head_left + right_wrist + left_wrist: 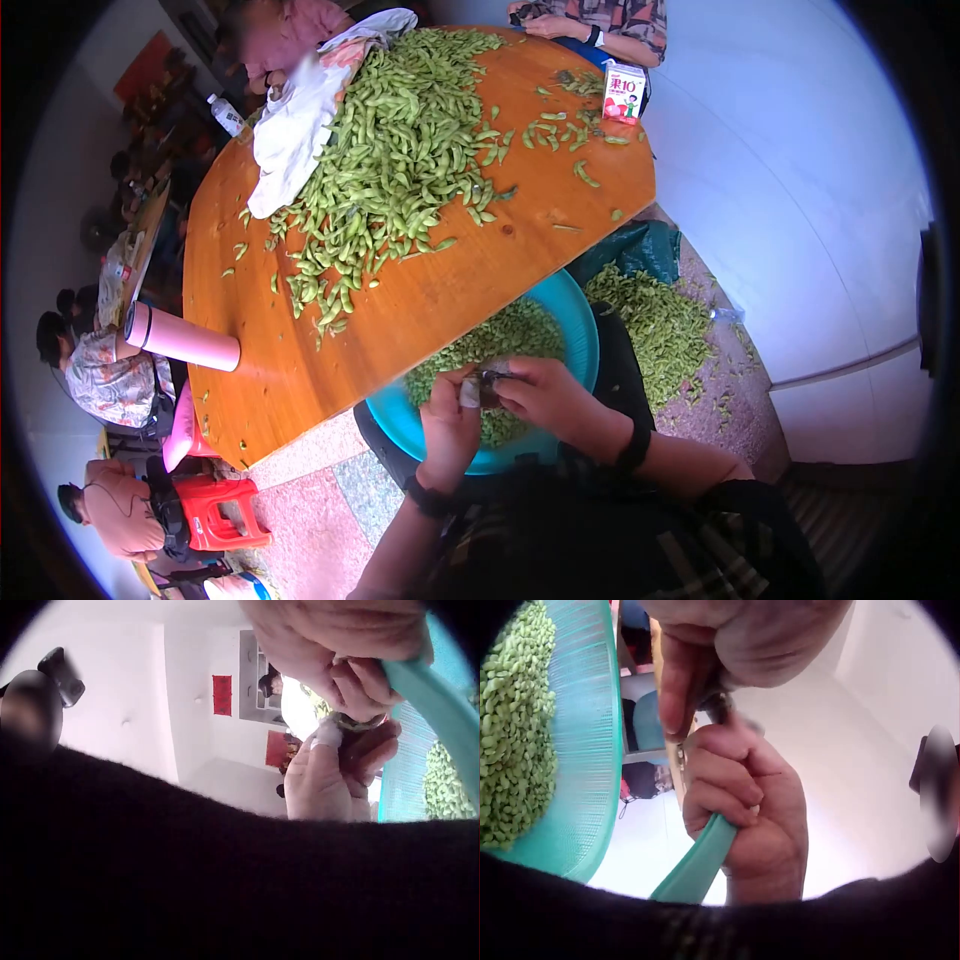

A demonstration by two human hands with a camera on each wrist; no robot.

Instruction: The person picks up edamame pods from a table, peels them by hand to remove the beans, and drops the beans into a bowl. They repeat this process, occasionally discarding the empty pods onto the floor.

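Note:
Over a teal mesh basket [589, 340] of shelled green soybeans [510, 335], my two hands meet fingertip to fingertip. My left hand [450, 425], its thumb wrapped in white tape [325, 738], pinches a small dark thing [487, 378]. From the other side my right hand [550, 392] pinches it too; I cannot tell what it is. In the left wrist view a teal strip [696, 864] runs out from under the right hand's curled lower fingers. The basket sits partly under the table edge.
The wooden table [270, 390] bears a big heap of soybean pods [400, 140], a white cloth [295, 140], a pink tumbler [185, 338] and a drink carton [622, 95]. More pods [650, 320] lie on the floor at right. People sit around, one near a red stool [218, 512].

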